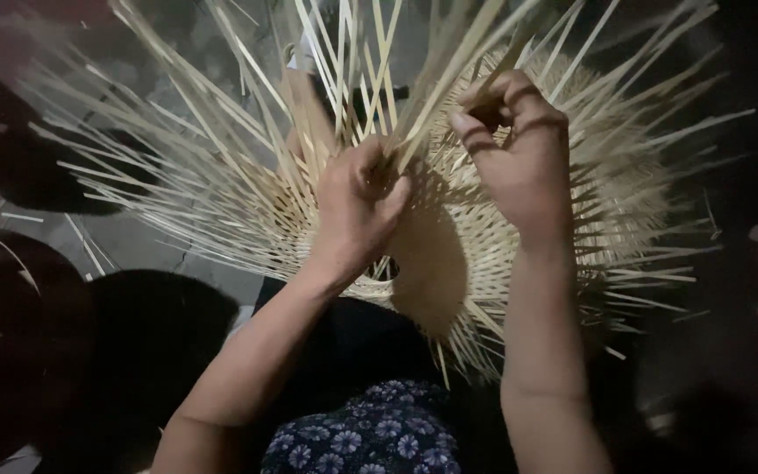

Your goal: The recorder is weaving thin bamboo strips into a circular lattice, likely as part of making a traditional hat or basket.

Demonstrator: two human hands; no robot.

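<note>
Half-woven bamboo basket [449, 254], likely light, springy, splintery: left hand [357, 211] clamps strips at its woven centre, right hand [519, 154] pinches one strip [506, 66] above it.

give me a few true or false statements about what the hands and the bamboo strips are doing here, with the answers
1. The left hand grips a bundle of pale bamboo strips. True.
2. The right hand lies flat and open on the floor. False: it is raised, fingers curled around strips.
3. The half-woven basket has loose strips fanning outward. True.
4. The strips are dyed bright green. False: they are pale straw-coloured.
5. The person wears dark floral fabric. True.
</note>
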